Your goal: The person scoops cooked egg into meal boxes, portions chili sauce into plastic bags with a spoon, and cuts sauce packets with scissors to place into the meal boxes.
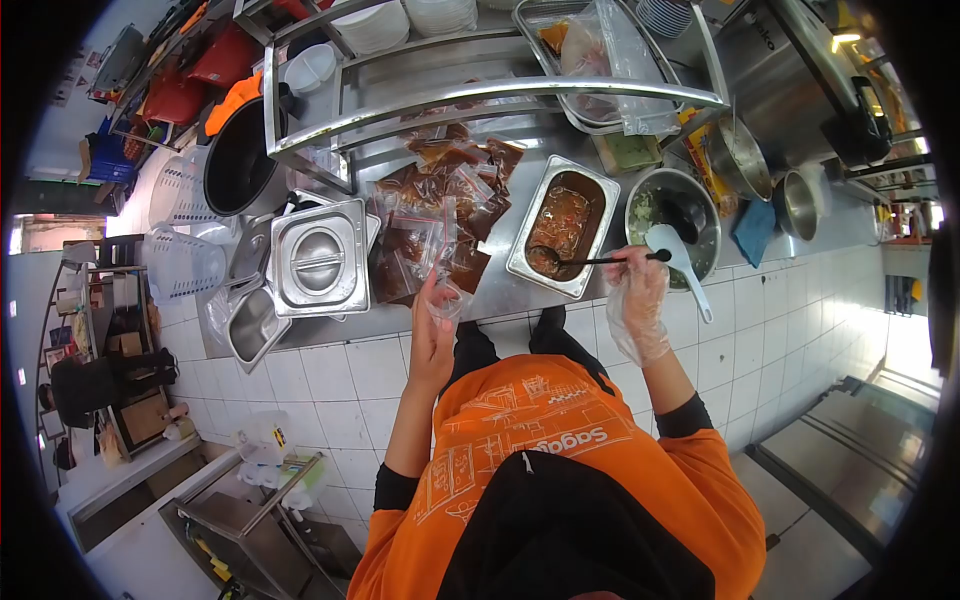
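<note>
The right hand (pixel 638 298), in a clear glove, has its grip closed around the black handle of a ladle (pixel 595 261). The ladle's cup sits in the red-brown sauce (pixel 562 222), near the left side of a steel pan (pixel 532 218); its handle runs right, across the pan's rim, to the hand. The pan stands at a slant on the table (pixel 497 298), in front of the person.

The left hand (pixel 434 318) is just beside the near edge of a pile of packets (pixel 470 205), its fingers pointing away from the body. Clear plastic (pixel 453 301) lies against them; I cannot tell whether the grip is open or closed on it. The packets, filled with brown-red sauce, lie heaped left of the pan.

Right of the pan is a bowl (pixel 709 245) with green bits inside and a white scoop (pixel 684 268) across its near rim, the scoop's handle sticking out over the table's edge. Beyond it are a blue cloth (pixel 755 236) and 2 more bowls (pixel 797 207).

Left of the packets, a steel lid (pixel 320 260) rests among other metalware, with a black bucket (pixel 245 165) behind it. A metal rack (pixel 500 93) spans the far side of the table, bearing a tray (pixel 553 95) at its right.
</note>
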